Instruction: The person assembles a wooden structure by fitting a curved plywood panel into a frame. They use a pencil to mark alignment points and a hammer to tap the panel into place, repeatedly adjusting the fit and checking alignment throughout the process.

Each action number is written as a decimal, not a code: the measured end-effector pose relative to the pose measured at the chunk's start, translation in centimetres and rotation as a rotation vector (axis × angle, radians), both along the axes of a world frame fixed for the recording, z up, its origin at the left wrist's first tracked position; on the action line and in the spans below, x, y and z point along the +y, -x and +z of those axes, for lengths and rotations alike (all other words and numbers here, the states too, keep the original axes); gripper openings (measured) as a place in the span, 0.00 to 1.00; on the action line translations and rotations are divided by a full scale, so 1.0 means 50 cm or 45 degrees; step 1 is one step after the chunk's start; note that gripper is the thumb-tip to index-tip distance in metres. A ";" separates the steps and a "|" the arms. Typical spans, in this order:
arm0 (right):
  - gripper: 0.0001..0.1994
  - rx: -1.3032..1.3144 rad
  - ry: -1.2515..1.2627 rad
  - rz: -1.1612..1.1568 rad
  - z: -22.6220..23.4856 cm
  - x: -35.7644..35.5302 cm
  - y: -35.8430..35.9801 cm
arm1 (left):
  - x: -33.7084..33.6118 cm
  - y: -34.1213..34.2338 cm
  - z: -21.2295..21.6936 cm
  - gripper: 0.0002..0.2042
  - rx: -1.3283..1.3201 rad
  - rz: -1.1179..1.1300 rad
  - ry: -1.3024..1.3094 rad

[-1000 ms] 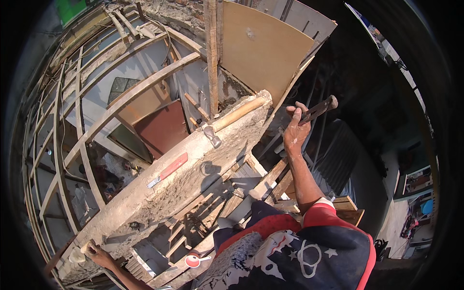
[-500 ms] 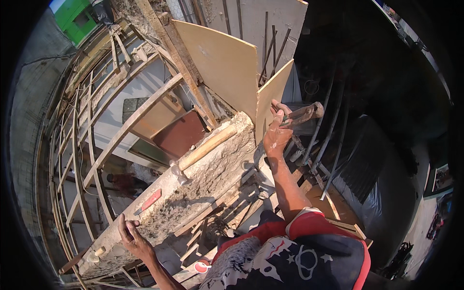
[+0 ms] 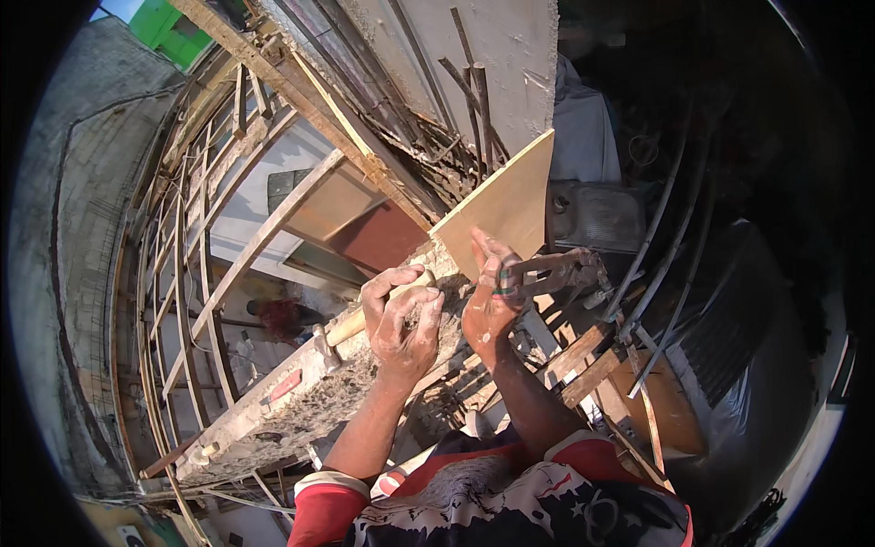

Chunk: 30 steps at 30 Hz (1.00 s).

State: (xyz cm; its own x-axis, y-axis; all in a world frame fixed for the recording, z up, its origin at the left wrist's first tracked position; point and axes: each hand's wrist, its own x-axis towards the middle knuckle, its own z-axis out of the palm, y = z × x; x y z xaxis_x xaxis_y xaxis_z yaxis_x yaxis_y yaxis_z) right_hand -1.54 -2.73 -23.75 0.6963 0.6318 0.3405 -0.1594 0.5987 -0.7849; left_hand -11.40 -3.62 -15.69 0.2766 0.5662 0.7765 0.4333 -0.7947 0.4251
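My right hand (image 3: 492,314) holds a pair of metal pincers (image 3: 558,261), blurred and pointing right, with some fingers stretched up against the lower part of a pale thin board (image 3: 501,208). Beside it, my dusty left hand (image 3: 401,319) has its fingers bent and apart. It hangs over the wooden handle of a hammer (image 3: 346,326) lying along the top of a rough broken wall (image 3: 310,406). Whether the left fingers touch the handle, I cannot tell. A red-handled tool (image 3: 284,387) lies on the wall, left of the hammer.
Left of the wall, an open wooden frame (image 3: 264,246) spans a drop, with a person in red (image 3: 278,319) below. Behind the board stand metal rods (image 3: 474,109). At right are a metal sink (image 3: 602,214), long pipes (image 3: 663,264) and loose timber (image 3: 583,365).
My left hand has moved up and right to the hammer handle. My right hand has come down and left with the pincers. The larger upper board has gone from view, uncovering rods.
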 end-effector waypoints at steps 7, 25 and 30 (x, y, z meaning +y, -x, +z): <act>0.14 -0.344 0.103 -0.086 -0.005 -0.004 -0.023 | 0.146 -0.033 -0.008 0.17 0.294 -0.175 -0.561; 0.12 -0.118 0.025 0.045 -0.026 -0.008 -0.010 | 0.241 0.017 -0.109 0.16 0.198 -0.520 -0.418; 0.13 -0.195 0.057 0.094 -0.031 -0.024 -0.031 | 0.236 -0.006 -0.068 0.14 0.208 -0.445 -0.508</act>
State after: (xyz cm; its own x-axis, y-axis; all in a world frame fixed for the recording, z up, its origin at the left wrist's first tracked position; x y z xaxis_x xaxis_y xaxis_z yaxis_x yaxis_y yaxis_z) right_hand 0.01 -3.94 -25.29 0.5898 0.6960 0.4095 -0.0779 0.5538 -0.8290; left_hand -11.08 8.19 -19.09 0.5303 0.0895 0.8431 0.1497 -0.9887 0.0107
